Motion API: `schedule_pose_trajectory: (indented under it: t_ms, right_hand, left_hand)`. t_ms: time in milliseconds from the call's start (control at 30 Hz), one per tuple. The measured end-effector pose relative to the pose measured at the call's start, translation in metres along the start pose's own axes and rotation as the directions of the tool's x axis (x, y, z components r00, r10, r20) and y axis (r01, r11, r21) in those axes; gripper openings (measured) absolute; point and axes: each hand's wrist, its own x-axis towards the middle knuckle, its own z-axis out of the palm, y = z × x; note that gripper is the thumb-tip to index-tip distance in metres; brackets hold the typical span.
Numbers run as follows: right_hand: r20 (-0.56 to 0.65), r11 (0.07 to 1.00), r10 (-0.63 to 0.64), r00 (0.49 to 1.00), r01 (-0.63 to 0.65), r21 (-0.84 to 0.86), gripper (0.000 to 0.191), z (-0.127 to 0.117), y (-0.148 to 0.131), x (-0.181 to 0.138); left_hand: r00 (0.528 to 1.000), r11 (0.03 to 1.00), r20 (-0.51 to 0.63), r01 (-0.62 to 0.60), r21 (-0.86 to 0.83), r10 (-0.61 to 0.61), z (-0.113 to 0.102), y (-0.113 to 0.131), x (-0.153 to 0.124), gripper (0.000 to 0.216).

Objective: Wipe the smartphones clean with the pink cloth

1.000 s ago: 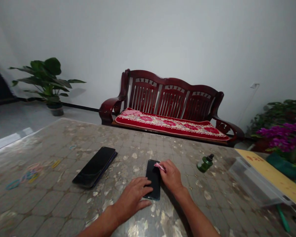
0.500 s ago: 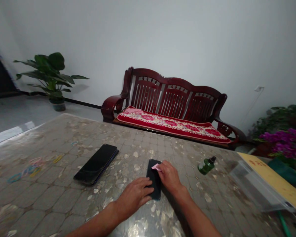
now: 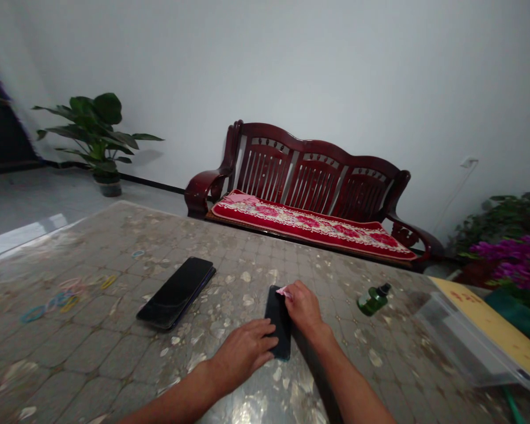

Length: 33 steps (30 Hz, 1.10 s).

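Observation:
A dark smartphone [image 3: 280,330] lies face up on the patterned tablecloth, its long side pointing away from me. My left hand [image 3: 242,353] rests at its left side, fingers apart and fingertips lying on the phone's edge. Pinched in my right hand [image 3: 302,306] is a small pink cloth [image 3: 284,291], which touches the top right part of the screen. Most of the cloth is hidden by the fingers. Left of my hands, two more phones [image 3: 176,294] lie stacked, the upper one with a black screen.
A green spray bottle [image 3: 373,299] lies tilted at right. Beyond it are a clear plastic box [image 3: 463,341] and a yellow board [image 3: 490,318]. Coloured rubber bands [image 3: 68,297] are scattered at left. A wooden bench [image 3: 309,176] stands behind the table [image 3: 97,365].
My right hand has slid the pink cloth slightly away from me and right, toward the phone's top edge. My left hand stays on the phone. The view has shifted slightly.

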Motion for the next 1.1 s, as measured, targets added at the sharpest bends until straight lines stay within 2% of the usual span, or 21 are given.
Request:
schedule_pose_trajectory:
  t_ms: [100,267,467,633,833,1000,1100]
  right_hand:
    - [0.008,0.995,0.077,0.997,-0.076,-0.064,0.022,0.000,-0.005,0.010]
    - [0.037,0.997,-0.068,0.997,0.068,-0.021,0.026,0.000,-0.016,0.012]
    - [0.039,0.995,0.016,0.999,-0.012,-0.097,0.025,-0.001,-0.017,0.022]
    - [0.064,0.994,-0.106,0.992,0.107,-0.008,0.030,-0.002,-0.023,0.018]
    - [0.055,0.997,-0.081,0.995,0.081,0.003,0.028,-0.004,-0.021,0.017]
    - [0.090,0.961,-0.260,0.961,0.249,0.118,0.027,-0.001,-0.019,0.008]
    - [0.043,0.970,-0.219,0.975,0.213,0.117,0.028,-0.001,-0.016,0.007]
  left_hand:
    - [1.000,1.000,0.016,-0.004,-0.001,0.004,-0.001,0.000,0.000,0.026]
    - [1.000,1.000,0.025,-0.019,0.014,0.019,-0.001,0.000,0.001,0.021]
    - [0.998,0.998,-0.013,-0.056,0.023,0.057,0.002,-0.002,0.002,0.013]
    - [0.997,0.997,-0.038,-0.067,0.031,0.068,0.006,-0.004,0.001,0.017]
    - [0.994,0.997,-0.071,-0.078,0.030,0.080,0.009,-0.007,0.001,0.017]
    - [0.994,0.995,-0.070,-0.084,0.052,0.087,0.009,-0.006,0.002,0.017]
    - [0.996,0.996,-0.050,-0.071,0.050,0.073,0.006,-0.004,0.002,0.015]
